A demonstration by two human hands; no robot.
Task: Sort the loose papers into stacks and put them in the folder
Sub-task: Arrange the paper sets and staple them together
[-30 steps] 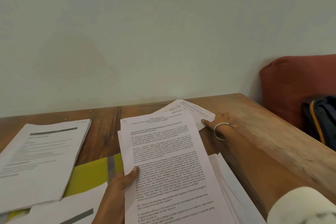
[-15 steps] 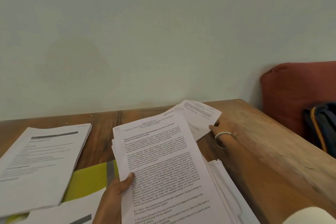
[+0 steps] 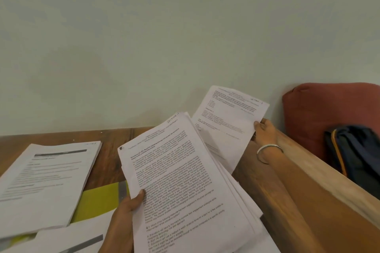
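Papers are spread over the wooden bench (image 3: 267,187); a settled stack (image 3: 47,181) is laid flat at the left, apparently sorted. A thick sheaf (image 3: 185,181) is gripped at its left edge by the left hand (image 3: 127,217) and tilted up, presumably for reading headings. A stapled set (image 3: 228,123) is pinched at its right edge by the right hand (image 3: 265,129), lifted off the bench. The yellow-green folder (image 3: 98,199) is half covered by papers, so open room is judged scarce; the bench edge is near on the right.

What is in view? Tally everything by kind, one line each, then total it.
Paper stacks lying on the table: 2
Paper bundles held in hands: 2
Yellow-green folder: 1
Hands: 2
Bangle: 1
Red cushion: 1
Dark bag: 1
Total: 10
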